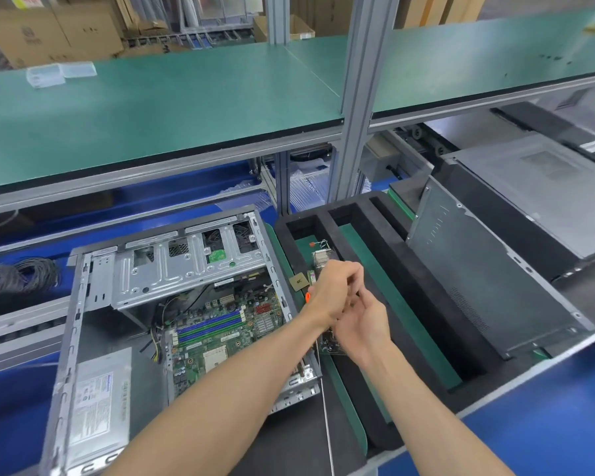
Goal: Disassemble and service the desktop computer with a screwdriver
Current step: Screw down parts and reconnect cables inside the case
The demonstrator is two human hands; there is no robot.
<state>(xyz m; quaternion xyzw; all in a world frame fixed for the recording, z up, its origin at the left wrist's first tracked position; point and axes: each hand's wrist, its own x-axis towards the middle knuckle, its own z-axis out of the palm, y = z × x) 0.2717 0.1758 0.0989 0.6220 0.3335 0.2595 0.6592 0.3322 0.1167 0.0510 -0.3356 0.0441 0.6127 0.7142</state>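
The open desktop case point(172, 304) lies on its side at the lower left, with its motherboard point(220, 334), drive cage point(172, 266) and power supply point(97, 400) exposed. My two hands meet over the case's right edge. My left hand point(334, 293) is curled round a screwdriver, whose orange handle end point(307, 297) sticks out at the left. A thin metal shaft point(325, 407) runs down toward me between my forearms. My right hand point(361, 328) pinches a small green circuit card point(328, 345), which is mostly hidden behind the fingers.
A black foam tray point(354, 242) with green-lined slots sits right of the case and holds a CPU chip point(298, 281) and small metal parts point(320, 259). A grey side panel point(478, 269) leans at the right. A green shelf point(186, 108) overhangs the far side. Coiled cables point(18, 276) lie left.
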